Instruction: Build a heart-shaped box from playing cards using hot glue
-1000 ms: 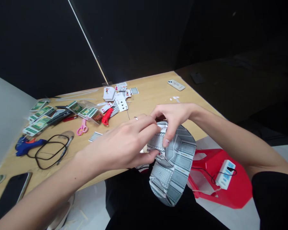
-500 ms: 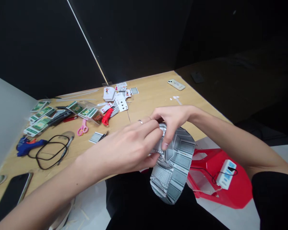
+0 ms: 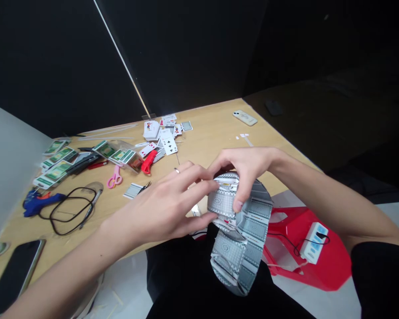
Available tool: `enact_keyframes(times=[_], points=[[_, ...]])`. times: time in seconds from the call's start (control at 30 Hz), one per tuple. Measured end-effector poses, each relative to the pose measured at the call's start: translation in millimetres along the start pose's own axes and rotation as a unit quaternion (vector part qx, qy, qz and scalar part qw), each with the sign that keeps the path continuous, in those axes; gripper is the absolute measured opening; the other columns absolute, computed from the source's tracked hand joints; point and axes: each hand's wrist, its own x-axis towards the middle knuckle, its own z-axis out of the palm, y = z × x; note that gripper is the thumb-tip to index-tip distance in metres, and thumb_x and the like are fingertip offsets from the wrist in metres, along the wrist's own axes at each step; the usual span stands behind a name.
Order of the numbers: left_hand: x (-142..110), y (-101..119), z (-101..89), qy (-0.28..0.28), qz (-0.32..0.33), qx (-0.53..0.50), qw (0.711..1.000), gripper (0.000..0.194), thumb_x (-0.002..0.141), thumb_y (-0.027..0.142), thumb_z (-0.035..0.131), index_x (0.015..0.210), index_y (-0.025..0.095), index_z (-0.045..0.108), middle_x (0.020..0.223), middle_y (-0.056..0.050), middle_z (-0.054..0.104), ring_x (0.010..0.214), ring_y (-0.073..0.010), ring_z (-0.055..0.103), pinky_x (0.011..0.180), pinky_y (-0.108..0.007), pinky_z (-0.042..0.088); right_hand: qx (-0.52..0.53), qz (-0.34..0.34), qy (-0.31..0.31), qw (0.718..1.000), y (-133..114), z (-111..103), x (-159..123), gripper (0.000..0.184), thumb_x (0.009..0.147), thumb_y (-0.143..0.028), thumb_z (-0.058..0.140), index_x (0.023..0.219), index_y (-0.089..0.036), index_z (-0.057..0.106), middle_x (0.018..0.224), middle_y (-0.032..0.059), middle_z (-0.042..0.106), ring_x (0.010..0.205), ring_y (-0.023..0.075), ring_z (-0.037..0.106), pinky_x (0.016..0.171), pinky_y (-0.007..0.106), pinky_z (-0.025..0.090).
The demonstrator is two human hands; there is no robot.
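Observation:
A ring made of folded grey-backed playing cards point(image 3: 241, 239) hangs over my lap at the front edge of the wooden table point(image 3: 216, 133). My right hand point(image 3: 244, 170) pinches the ring's top edge, thumb on the outer face. My left hand point(image 3: 166, 206), with a ring on one finger, presses thumb and fingertips against the ring's left side.
Loose playing cards point(image 3: 162, 135), green card packs point(image 3: 56, 164), pink scissors point(image 3: 115, 177), a red cutter point(image 3: 148, 161), a blue glue gun point(image 3: 36, 201) with black cable point(image 3: 71, 212) and two phones point(image 3: 244, 117) point(image 3: 15, 270) lie on the table. A red stool point(image 3: 319, 257) carries a power strip point(image 3: 313, 243).
The card ring has turned and dropped slightly in my hands. My left fingers have spread wider; my right thumb has shifted along the top edge.

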Motion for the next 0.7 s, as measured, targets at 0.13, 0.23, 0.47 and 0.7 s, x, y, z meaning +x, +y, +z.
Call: enact_keyframes(times=[0.13, 0.23, 0.47, 0.7], points=[[-0.2, -1.4, -0.2, 0.013, -0.003, -0.021, 1.000, 0.040, 0.105, 0.042, 0.075, 0.134, 0.018, 0.064, 0.121, -0.012, 0.071, 0.107, -0.0238, 0.068, 0.093, -0.038, 0.063, 0.014, -0.008, -0.005, 1.000, -5.7, 0.4, -1.1, 0.062, 0.057, -0.043, 0.109, 0.106, -0.016, 0.082, 0.094, 0.0010, 0.083, 0.081, 0.0165, 0.075, 0.073, 0.025, 0.059], [-0.9, -2.3, -1.0, 0.041, -0.002, -0.014, 0.999, 0.043, 0.103, 0.045, 0.078, 0.134, 0.018, 0.065, 0.122, -0.013, 0.072, 0.108, -0.0235, 0.071, 0.093, -0.037, 0.064, 0.018, -0.012, -0.006, 1.000, -9.3, -1.3, -1.2, 0.061, 0.058, -0.042, 0.109, 0.107, -0.018, 0.082, 0.093, -0.0002, 0.083, 0.079, 0.0153, 0.075, 0.073, 0.024, 0.058], [-1.9, 0.2, -7.9, 0.024, 0.000, -0.036, 0.999, 0.036, 0.105, 0.041, 0.077, 0.133, 0.019, 0.068, 0.124, -0.013, 0.075, 0.112, -0.0240, 0.075, 0.096, -0.038, 0.065, -0.002, -0.007, -0.007, 1.000, -12.1, -2.8, -1.0, 0.060, 0.060, -0.045, 0.108, 0.107, -0.018, 0.082, 0.092, -0.0008, 0.082, 0.077, 0.0146, 0.073, 0.069, 0.023, 0.056], [-0.2, -5.5, -6.4, 0.011, -0.005, -0.068, 0.998, 0.036, 0.102, 0.039, 0.078, 0.130, 0.019, 0.068, 0.124, -0.012, 0.072, 0.112, -0.0241, 0.071, 0.093, -0.035, 0.063, -0.007, -0.019, -0.011, 1.000, -11.9, -2.7, 2.3, 0.060, 0.060, -0.043, 0.108, 0.108, -0.018, 0.083, 0.097, 0.0003, 0.083, 0.084, 0.0155, 0.074, 0.074, 0.024, 0.057]])
